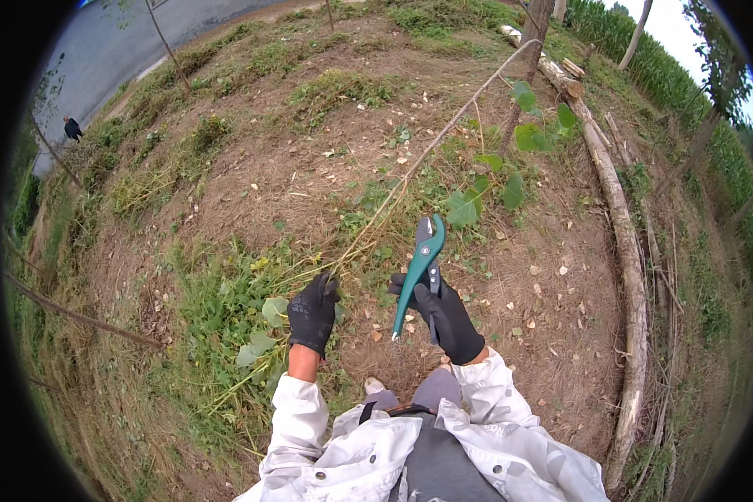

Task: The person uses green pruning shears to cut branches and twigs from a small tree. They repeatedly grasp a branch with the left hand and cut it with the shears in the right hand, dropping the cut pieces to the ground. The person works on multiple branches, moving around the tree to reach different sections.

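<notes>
My left hand (314, 310), in a black glove, is closed around the thin ends of a long leafy branch (436, 139) that reaches up and right towards a tree trunk. Broad green leaves (466, 207) hang from its side twigs. Stems with more leaves (257, 348) lie below and left of this hand. In my right hand (447, 317), also gloved in black, is a pair of green-handled pruning shears (420, 263), its head pointing up and away from me. The shears' head is apart from the branch. My fingers partly hide the grey handle.
Peeled logs (621, 232) run along the right side, near a tree trunk (535, 37). Weeds (213, 314) grow at the left. Thin saplings (168, 50) and a person in dark clothes (72, 128) are far off by a grey wall (125, 56).
</notes>
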Action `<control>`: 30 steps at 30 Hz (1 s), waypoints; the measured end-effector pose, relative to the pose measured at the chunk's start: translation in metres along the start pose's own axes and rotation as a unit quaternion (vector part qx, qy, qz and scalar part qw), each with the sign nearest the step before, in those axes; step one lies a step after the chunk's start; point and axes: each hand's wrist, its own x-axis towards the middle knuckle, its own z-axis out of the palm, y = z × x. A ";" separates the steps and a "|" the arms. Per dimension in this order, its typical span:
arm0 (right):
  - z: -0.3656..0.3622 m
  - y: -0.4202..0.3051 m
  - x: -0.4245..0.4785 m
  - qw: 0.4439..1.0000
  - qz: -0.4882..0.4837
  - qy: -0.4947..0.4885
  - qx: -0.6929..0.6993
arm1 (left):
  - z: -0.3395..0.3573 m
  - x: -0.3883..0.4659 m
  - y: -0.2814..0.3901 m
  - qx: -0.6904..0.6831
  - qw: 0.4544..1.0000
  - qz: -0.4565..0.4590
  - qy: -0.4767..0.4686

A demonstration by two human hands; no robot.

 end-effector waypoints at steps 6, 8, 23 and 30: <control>-0.031 0.014 0.046 0.985 -0.065 0.035 -0.159 | -0.015 0.016 0.003 -0.079 0.996 -0.046 -0.009; -0.049 0.016 0.063 0.971 -0.050 0.042 -0.229 | -0.018 0.020 0.004 -0.067 0.997 -0.043 -0.014; -0.077 -0.045 0.106 0.911 -0.011 -0.027 -0.412 | -0.022 0.024 0.004 -0.021 0.998 -0.058 0.013; -0.093 -0.063 0.113 0.916 -0.027 -0.045 -0.398 | -0.014 0.026 -0.002 0.007 0.999 -0.048 -0.002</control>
